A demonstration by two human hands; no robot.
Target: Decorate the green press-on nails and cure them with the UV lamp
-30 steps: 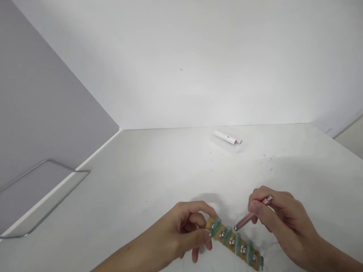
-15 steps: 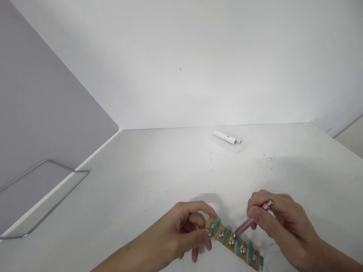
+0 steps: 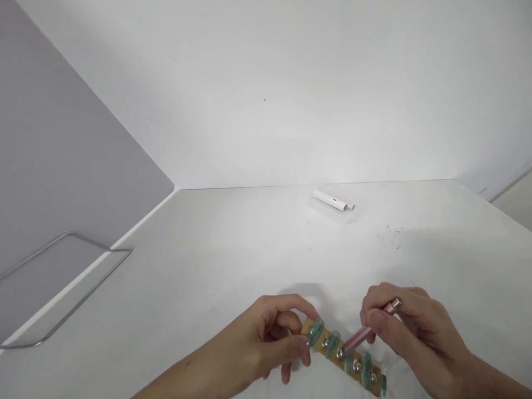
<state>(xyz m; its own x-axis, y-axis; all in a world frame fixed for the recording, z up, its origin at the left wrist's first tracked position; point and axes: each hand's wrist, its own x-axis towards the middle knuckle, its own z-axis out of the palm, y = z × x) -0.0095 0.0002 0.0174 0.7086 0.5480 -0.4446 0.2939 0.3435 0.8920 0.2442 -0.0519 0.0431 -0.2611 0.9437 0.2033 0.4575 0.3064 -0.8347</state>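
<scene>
A tan strip carrying green false nails and silver metal balls lies at the bottom of the view. My left hand pinches its upper left end between thumb and fingers. My right hand is closed round a slim pink pen-like tool, held like a pencil. The tool's lower tip touches a silver ball on the strip, between two green nails.
A white table meets a white wall at the back. A small white tube with a pink end lies farther back on the table. A bent metal wire frame sits at the left table edge. Dark specks dot the surface.
My right hand has moved down and slightly left, bringing the pink tool's tip from above the strip onto a silver ball. My left hand and the strip have stayed put.
</scene>
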